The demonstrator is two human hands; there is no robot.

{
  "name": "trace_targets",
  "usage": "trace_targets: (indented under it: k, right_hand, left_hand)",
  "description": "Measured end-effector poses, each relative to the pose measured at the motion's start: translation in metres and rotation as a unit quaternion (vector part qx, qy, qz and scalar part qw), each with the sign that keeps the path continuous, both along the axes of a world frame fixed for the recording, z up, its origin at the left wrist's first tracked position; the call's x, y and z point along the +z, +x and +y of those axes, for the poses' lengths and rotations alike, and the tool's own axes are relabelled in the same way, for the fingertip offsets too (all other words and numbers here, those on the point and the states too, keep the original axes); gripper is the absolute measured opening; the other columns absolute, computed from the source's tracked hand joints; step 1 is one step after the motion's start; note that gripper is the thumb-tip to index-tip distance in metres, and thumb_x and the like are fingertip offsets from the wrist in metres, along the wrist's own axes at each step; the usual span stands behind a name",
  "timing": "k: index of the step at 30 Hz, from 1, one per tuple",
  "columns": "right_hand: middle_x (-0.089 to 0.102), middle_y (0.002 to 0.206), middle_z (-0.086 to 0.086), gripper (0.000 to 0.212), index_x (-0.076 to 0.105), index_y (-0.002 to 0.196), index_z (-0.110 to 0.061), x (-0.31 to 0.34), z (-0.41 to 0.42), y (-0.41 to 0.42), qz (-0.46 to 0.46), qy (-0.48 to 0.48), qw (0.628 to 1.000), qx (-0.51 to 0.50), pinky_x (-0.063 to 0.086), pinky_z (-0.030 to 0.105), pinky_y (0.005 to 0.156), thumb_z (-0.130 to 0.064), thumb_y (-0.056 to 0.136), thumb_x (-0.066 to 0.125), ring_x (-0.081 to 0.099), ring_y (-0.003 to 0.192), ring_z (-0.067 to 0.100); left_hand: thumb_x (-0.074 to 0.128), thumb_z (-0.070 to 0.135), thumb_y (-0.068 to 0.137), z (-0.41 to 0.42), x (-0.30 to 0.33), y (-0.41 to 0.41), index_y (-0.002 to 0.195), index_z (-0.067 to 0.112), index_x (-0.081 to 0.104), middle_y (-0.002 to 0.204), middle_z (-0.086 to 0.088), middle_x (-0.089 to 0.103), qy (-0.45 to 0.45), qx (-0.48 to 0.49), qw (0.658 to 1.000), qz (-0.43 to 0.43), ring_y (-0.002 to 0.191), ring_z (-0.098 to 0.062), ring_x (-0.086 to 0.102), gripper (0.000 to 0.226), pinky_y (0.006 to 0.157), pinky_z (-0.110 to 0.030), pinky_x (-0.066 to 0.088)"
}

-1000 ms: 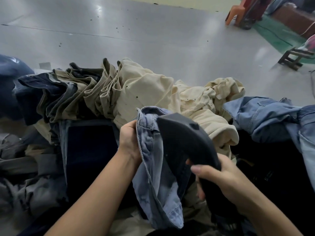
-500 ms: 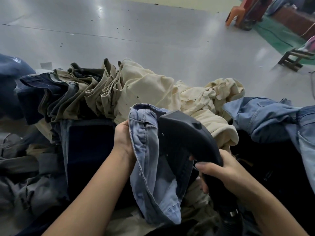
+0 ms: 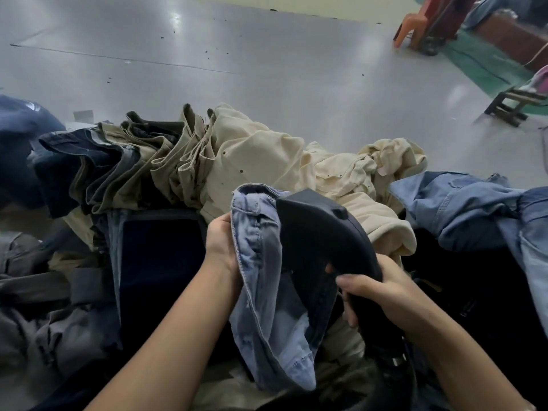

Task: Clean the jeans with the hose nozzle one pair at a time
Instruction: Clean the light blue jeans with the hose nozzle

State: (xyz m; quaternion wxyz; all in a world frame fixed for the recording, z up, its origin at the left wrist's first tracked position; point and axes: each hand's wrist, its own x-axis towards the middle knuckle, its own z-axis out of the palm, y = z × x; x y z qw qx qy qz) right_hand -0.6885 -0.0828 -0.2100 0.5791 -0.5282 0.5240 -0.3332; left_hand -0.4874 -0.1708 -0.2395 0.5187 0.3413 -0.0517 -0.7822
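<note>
A light blue pair of jeans (image 3: 261, 280) hangs folded in front of me, its waistband uppermost. My left hand (image 3: 221, 244) grips the left edge of that waistband. My right hand (image 3: 376, 289) is curled round the handle of a black hose nozzle (image 3: 314, 229). The nozzle's broad dark head presses against the jeans' right side, partly inside the fold. The hose end below my right hand is mostly hidden.
Stacked cream, khaki and dark jeans (image 3: 207, 161) lie behind. More blue denim (image 3: 468, 209) lies at the right, grey and dark garments (image 3: 53, 292) at the left. Beyond is grey floor (image 3: 267, 60), a small wooden stool (image 3: 516, 105) and an orange plastic chair (image 3: 412, 22).
My left hand has pulled the jeans' waistband a little leftward and up. The nozzle has pushed further up against the denim, with my right hand following.
</note>
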Motion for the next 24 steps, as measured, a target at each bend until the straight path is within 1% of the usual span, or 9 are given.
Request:
trace_targets:
  k: [1, 5, 9, 10, 12, 14, 18, 21, 24]
  right_hand:
    - [0.057, 0.047, 0.014, 0.052, 0.061, 0.092, 0.003, -0.001, 0.002, -0.001, 0.004, 0.007, 1.0, 0.005, 0.044, 0.026, 0.045, -0.04, 0.064, 0.07, 0.054, 0.042, 0.023]
    - [0.057, 0.048, 0.011, 0.057, 0.055, 0.097, 0.007, -0.004, 0.003, 0.016, 0.007, -0.012, 0.999, 0.042, 0.042, 0.024, 0.045, -0.039, 0.067, 0.068, 0.054, 0.042, 0.019]
    - [0.057, 0.049, 0.008, 0.043, 0.058, 0.097, -0.002, 0.006, -0.002, 0.032, -0.059, -0.047, 0.996, 0.055, 0.049, 0.029, 0.052, -0.035, 0.072, 0.067, 0.057, 0.045, 0.021]
    - [0.057, 0.049, 0.008, 0.035, 0.061, 0.095, -0.007, 0.009, -0.002, 0.032, -0.075, -0.048, 0.994, 0.057, 0.05, 0.031, 0.053, -0.034, 0.073, 0.067, 0.058, 0.046, 0.023]
    - [0.057, 0.049, 0.012, 0.031, 0.063, 0.092, -0.011, 0.009, 0.002, 0.028, -0.094, -0.042, 0.994, 0.034, 0.05, 0.034, 0.055, -0.034, 0.072, 0.068, 0.058, 0.046, 0.025]
    - [0.057, 0.049, 0.014, 0.045, 0.061, 0.095, -0.002, 0.001, 0.008, 0.025, -0.084, -0.039, 0.995, -0.021, 0.05, 0.038, 0.058, -0.038, 0.068, 0.068, 0.058, 0.047, 0.028]
    - [0.063, 0.059, 0.022, 0.057, 0.066, 0.105, -0.002, -0.016, 0.023, 0.03, -0.089, -0.039, 0.991, -0.094, 0.055, 0.04, 0.068, -0.039, 0.062, 0.071, 0.062, 0.056, 0.025]
    - [0.072, 0.08, 0.016, 0.05, 0.068, 0.099, -0.002, -0.022, 0.036, 0.039, -0.135, -0.035, 0.983, -0.119, 0.057, 0.033, 0.063, -0.033, 0.06, 0.076, 0.067, 0.062, 0.026]
    - [0.073, 0.086, 0.002, 0.043, 0.071, 0.096, -0.009, -0.031, 0.046, 0.053, -0.177, -0.015, 0.97, -0.168, 0.056, 0.025, 0.06, -0.03, 0.058, 0.078, 0.07, 0.067, 0.029]
  left_hand:
    - [0.034, 0.019, 0.09, 0.0, 0.001, 0.0, 0.068, -0.002, 0.075, 0.079, -0.016, 0.073, -0.001, 0.002, 1.0, -0.007, 0.066, -0.025, 0.072, 0.051, 0.051, -0.032, 0.058]
    - [0.032, 0.014, 0.099, 0.011, 0.002, -0.012, 0.118, -0.008, 0.059, 0.101, -0.013, 0.066, 0.021, 0.019, 0.993, -0.112, 0.087, -0.021, 0.068, 0.038, 0.07, -0.032, 0.056]
    - [0.027, 0.009, 0.102, 0.014, 0.004, -0.021, 0.08, 0.013, 0.051, 0.051, 0.006, 0.065, -0.037, 0.001, 0.979, -0.198, 0.045, -0.004, 0.062, 0.033, 0.042, -0.016, 0.049]
    - [0.027, 0.01, 0.102, 0.009, 0.008, -0.018, 0.079, 0.013, 0.051, 0.051, 0.006, 0.065, -0.036, 0.007, 0.982, -0.186, 0.046, -0.004, 0.063, 0.033, 0.048, -0.015, 0.052]
    - [0.029, 0.017, 0.102, -0.001, 0.019, -0.011, 0.088, 0.007, 0.057, 0.078, -0.007, 0.068, -0.028, 0.017, 0.994, -0.1, 0.074, -0.015, 0.066, 0.032, 0.085, -0.025, 0.052]
    - [0.032, 0.018, 0.102, -0.009, 0.021, -0.008, 0.113, 0.002, 0.058, 0.107, -0.018, 0.063, -0.019, 0.045, 0.998, -0.038, 0.099, -0.028, 0.061, 0.033, 0.101, -0.039, 0.044]
    - [0.034, -0.01, 0.095, -0.014, 0.012, -0.019, 0.142, 0.01, 0.036, 0.135, -0.023, 0.05, -0.02, 0.168, 0.984, -0.051, 0.122, -0.037, 0.052, 0.051, 0.103, -0.048, 0.044]
    - [0.032, -0.021, 0.089, -0.013, 0.014, -0.026, 0.146, 0.018, 0.024, 0.131, -0.02, 0.049, -0.041, 0.205, 0.975, -0.081, 0.11, -0.03, 0.055, 0.069, 0.087, -0.041, 0.051]
    - [0.035, -0.023, 0.086, -0.015, 0.019, -0.031, 0.144, 0.025, 0.019, 0.134, -0.019, 0.045, -0.06, 0.223, 0.971, -0.06, 0.104, -0.027, 0.053, 0.076, 0.091, -0.044, 0.048]
